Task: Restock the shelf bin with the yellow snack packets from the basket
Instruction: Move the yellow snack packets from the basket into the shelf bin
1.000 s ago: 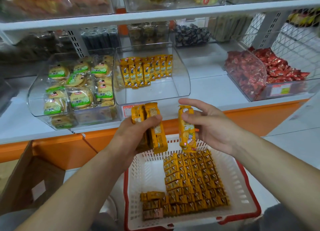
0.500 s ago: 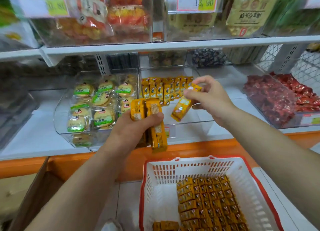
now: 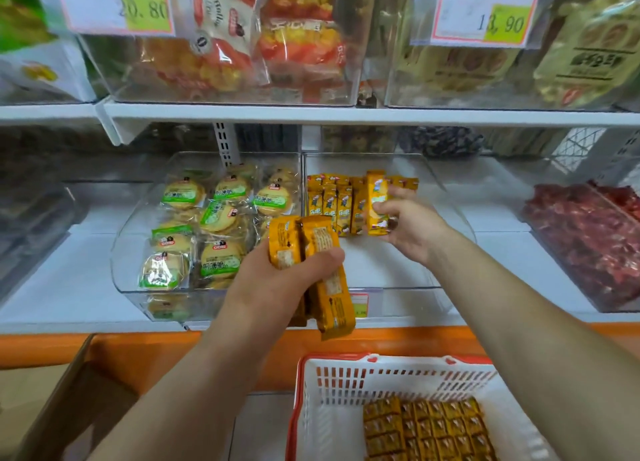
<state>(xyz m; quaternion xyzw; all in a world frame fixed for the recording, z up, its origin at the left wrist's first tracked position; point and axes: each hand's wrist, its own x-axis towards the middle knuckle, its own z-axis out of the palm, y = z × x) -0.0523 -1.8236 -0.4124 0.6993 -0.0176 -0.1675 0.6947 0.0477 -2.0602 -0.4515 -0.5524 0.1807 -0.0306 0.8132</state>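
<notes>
A: What has the left hand (image 3: 273, 287) got?
B: Its fingers are curled round a bundle (image 3: 323, 249) of yellow packets, in front of the bin (image 3: 408, 280).
A: The right hand (image 3: 415, 232)?
B: It's inside the bin, pinching one packet (image 3: 375, 201) upright beside the row (image 3: 332, 204) at the back.
A: The basket (image 3: 346, 384)?
B: Lower right, with spares (image 3: 426, 429) lying in it.

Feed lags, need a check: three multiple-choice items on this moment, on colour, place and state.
1. What colour is the basket rim? A red; B blue; C green.
2. Where is the right hand holding its packet? A on the floor; B at the row in the clear bin; C on the top shelf.
3. What is the left hand doing? A hanging empty; B gripping yellow packets; C resting on the basket.
Key: 1 A, a red edge tops the white walls; 2 B, the packet stands upright at that row; 3 B, the thumb clamps them.
</notes>
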